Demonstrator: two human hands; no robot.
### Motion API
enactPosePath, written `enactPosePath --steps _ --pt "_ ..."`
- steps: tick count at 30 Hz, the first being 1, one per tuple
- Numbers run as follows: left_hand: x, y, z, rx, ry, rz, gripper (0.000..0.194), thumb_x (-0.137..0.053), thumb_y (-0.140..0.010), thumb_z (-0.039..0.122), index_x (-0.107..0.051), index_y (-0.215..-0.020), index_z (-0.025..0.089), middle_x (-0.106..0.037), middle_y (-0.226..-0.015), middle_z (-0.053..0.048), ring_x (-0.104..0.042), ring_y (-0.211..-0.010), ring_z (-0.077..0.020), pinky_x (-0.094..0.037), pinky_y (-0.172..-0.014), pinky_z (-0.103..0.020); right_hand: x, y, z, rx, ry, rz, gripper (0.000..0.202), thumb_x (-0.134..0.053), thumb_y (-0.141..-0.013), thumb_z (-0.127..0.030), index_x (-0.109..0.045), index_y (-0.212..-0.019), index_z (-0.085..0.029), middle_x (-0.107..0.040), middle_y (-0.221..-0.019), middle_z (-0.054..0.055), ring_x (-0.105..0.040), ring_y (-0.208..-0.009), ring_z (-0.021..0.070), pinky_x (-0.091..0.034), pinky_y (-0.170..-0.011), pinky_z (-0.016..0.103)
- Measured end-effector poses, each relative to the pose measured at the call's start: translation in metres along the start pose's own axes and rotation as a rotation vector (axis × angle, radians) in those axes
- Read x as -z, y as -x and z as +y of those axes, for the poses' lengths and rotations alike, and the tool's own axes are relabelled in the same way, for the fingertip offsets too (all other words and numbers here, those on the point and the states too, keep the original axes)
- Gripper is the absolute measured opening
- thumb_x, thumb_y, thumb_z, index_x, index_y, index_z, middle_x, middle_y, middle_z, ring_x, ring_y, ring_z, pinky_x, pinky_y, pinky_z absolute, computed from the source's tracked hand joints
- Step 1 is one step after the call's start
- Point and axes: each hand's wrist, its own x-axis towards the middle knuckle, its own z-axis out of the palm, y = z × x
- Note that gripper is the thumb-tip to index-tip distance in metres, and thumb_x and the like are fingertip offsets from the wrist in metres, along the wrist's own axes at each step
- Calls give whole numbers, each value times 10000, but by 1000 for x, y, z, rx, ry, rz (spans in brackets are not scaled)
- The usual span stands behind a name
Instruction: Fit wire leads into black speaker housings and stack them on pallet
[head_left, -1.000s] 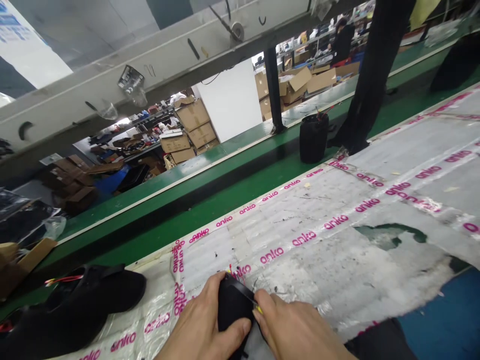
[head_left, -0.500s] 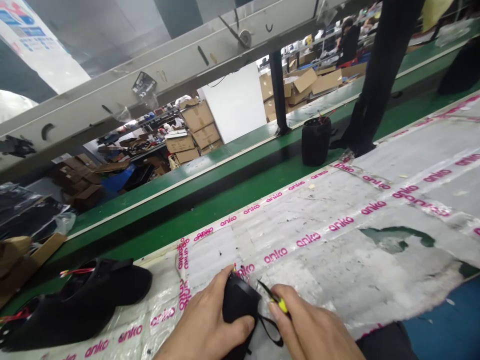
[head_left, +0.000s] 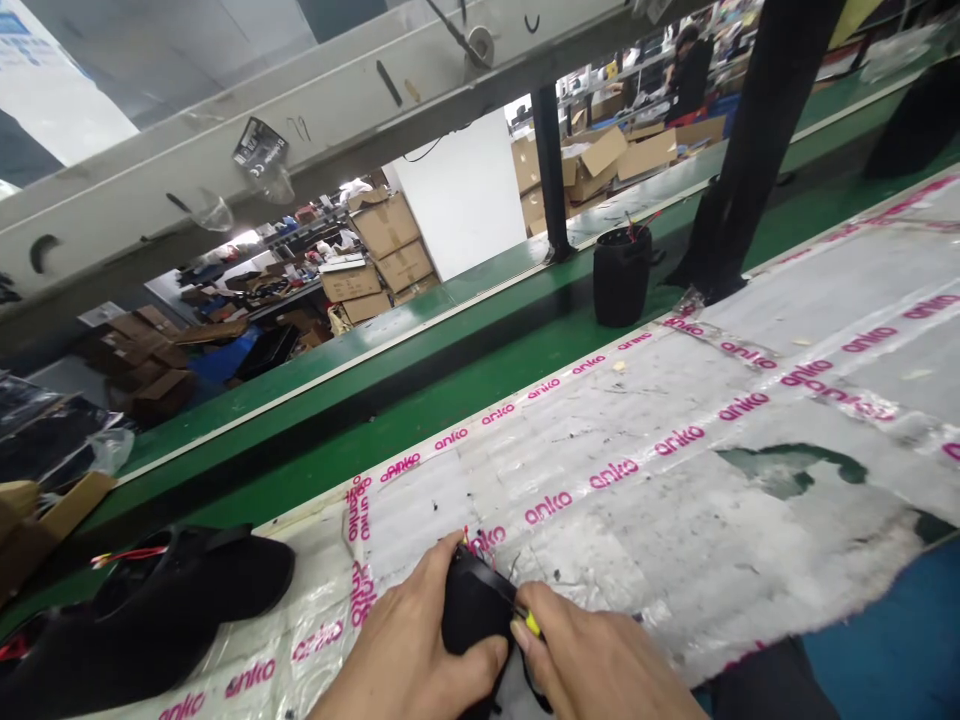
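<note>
In the lower middle, my left hand (head_left: pixel 420 640) is wrapped round a black fabric-covered body (head_left: pixel 472 612) with a dark rim and a small red tip of wire at its top. My right hand (head_left: pixel 592 655) grips small yellow-handled snips (head_left: pixel 532 622), held against the right side of that rim. The tool's dark tips are mostly hidden at the rim. A thin black strap (head_left: pixel 534 690) loops down between my two hands.
More black fabric bodies (head_left: pixel 180 600) with red wires lie at the left. A black fabric cylinder (head_left: pixel 622 280) stands on the green bench strip (head_left: pixel 450 375) beside a dark post (head_left: pixel 757 160). Worn white sheeting (head_left: pixel 645 400) taped with pink lettering covers the worktop. Cardboard boxes (head_left: pixel 394 240) stack behind.
My right hand has moved slightly left, bringing the snips from beside the black body onto its rim. The view has shifted a little. My left hand keeps its hold.
</note>
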Motion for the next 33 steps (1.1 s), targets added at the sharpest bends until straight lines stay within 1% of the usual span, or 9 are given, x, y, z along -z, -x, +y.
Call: enactPosePath --steps 6,11,14,19,21,24,26,29,33 --pt "-1 0 -1 -16 -10 0 805 -605 -714 308 -391 -1478 176 -607 -1393 -127 -602 -1235 -315 -449 -1061 -440 0 0 1 1 9 -57 82 -435 -952 -160 -492 -973 -216 -675 -677 -10 -677 -500 228 -264 -409 336" --pt "0 -1 -2 -21 -1 -28 828 -617 -723 342 -371 -1496 176 -571 -1432 -127 -564 -1284 -316 -419 -1093 -433 5 -3 2 25 62 -60 88 -438 -927 -153 -490 -920 -224 -633 -586 -27 -649 -437 226 -218 -395 335" --pt "-3 -3 -2 -21 -23 -17 830 -611 -712 335 -374 -1490 170 -592 -1408 -127 -583 -1257 -324 -440 -1065 -438 8 -5 3 45 118 -32 83 -448 -917 -161 -475 -886 -234 -605 -541 -38 -625 -394 221 -185 -386 339" --pt "-7 -7 -2 6 -80 -17 826 -607 -694 331 -383 -1471 163 -625 -1359 -139 -627 -1180 -350 -471 -1003 -451 4 -6 2 49 201 26 79 -459 -884 -179 -443 -855 -250 -545 -477 -68 -562 -315 202 -121 -375 344" --pt "-8 -9 -3 17 -80 -23 814 -595 -698 328 -379 -1466 167 -663 -1297 -132 -647 -1140 -355 -483 -972 -458 4 -7 1 48 227 25 86 -475 -871 -177 -441 -843 -251 -536 -474 -69 -555 -309 200 -102 -374 350" --pt "-9 -12 -6 13 -77 -47 819 -590 -697 341 -371 -1466 165 -693 -1233 -123 -663 -1109 -360 -495 -942 -458 8 -10 -1 52 252 -13 103 -516 -844 -166 -451 -838 -245 -579 -522 -50 -566 -320 204 -88 -380 359" --pt "-10 -12 -7 -1 -77 -40 826 -597 -690 349 -374 -1462 160 -695 -1229 -124 -669 -1097 -360 -500 -931 -450 12 -13 -1 60 255 -56 112 -538 -830 -159 -461 -842 -239 -607 -554 -39 -577 -333 208 -90 -381 361" --pt "-12 -11 -6 4 -82 13 810 -604 -688 347 -393 -1450 167 -697 -1227 -124 -669 -1099 -349 -493 -935 -431 15 -16 -2 60 244 -110 103 -551 -850 -170 -471 -842 -236 -618 -567 -33 -591 -354 214 -108 -378 355" --pt "-9 -7 -2 7 -91 11 784 -594 -710 342 -395 -1450 175 -679 -1274 -132 -662 -1122 -339 -488 -962 -430 8 -10 -3 16 190 -60 80 -490 -902 -157 -481 -875 -231 -616 -586 -24 -609 -388 224 -164 -382 354"
